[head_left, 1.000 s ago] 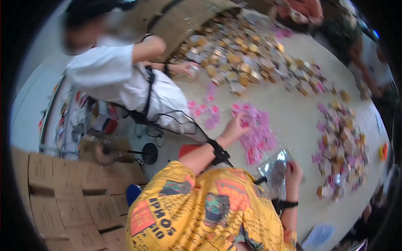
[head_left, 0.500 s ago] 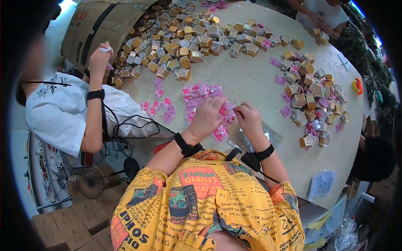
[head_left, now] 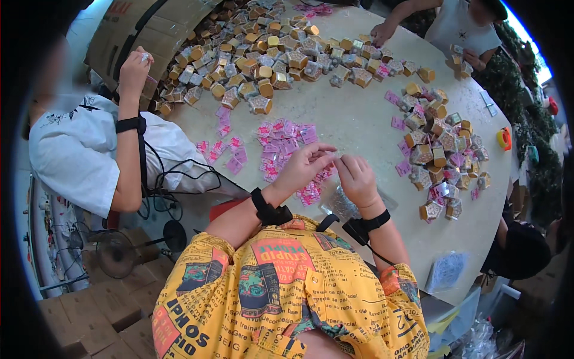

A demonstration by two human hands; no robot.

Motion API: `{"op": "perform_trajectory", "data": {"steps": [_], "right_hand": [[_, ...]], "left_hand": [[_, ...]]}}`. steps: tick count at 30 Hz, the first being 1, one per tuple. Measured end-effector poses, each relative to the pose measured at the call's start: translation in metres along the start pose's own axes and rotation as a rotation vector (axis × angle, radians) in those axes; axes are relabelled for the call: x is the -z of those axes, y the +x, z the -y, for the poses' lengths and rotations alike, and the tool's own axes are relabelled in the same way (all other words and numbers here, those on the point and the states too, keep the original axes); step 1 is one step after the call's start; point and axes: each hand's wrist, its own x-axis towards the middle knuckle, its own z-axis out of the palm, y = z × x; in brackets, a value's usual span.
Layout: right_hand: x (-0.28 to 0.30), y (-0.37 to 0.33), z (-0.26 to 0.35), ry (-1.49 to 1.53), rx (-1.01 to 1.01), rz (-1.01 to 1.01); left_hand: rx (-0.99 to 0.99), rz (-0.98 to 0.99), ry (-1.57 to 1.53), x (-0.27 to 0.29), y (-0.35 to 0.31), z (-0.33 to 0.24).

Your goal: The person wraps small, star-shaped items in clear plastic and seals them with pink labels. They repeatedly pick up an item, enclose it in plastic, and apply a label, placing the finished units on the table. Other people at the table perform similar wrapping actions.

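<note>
Head view: compared with half a second ago, the left hand [head_left: 299, 170] has been shifted rightward, its fingertips brought close to those of the right hand [head_left: 357, 182]. Fine fingertip work is suggested. Fingers are bent on both hands; whether anything is grasped cannot be told. Pink packets [head_left: 278, 140] are piled on the table [head_left: 353, 113], partly hidden by the left hand.

we bring our right hand [head_left: 359, 182] up beside the fingertips of our left hand [head_left: 302, 169], its fingers now off the pink packets [head_left: 278, 133], a far co-worker's hand [head_left: 381, 34] now stretched out to the heap of gold pieces [head_left: 263, 72]
</note>
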Motion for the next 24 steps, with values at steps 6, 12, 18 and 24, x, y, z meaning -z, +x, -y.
{"op": "perform_trajectory", "data": {"steps": [6,12,18,24], "right_hand": [[0.0,0.01,0.006,0.278,-0.358,-0.118],[-0.014,0.011,0.001,0.701,-0.801,-0.185],[-0.02,0.023,0.003,1.302,-1.142,-0.227],[-0.033,0.013,-0.005,1.589,-1.328,-0.17]], "left_hand": [[-0.028,0.003,0.032,0.003,0.016,-0.005],[0.009,0.027,-0.091,0.015,0.028,-0.001],[-0.019,0.04,0.095,0.024,0.029,-0.01],[-0.288,0.104,0.586,0.034,0.025,-0.029]]}}
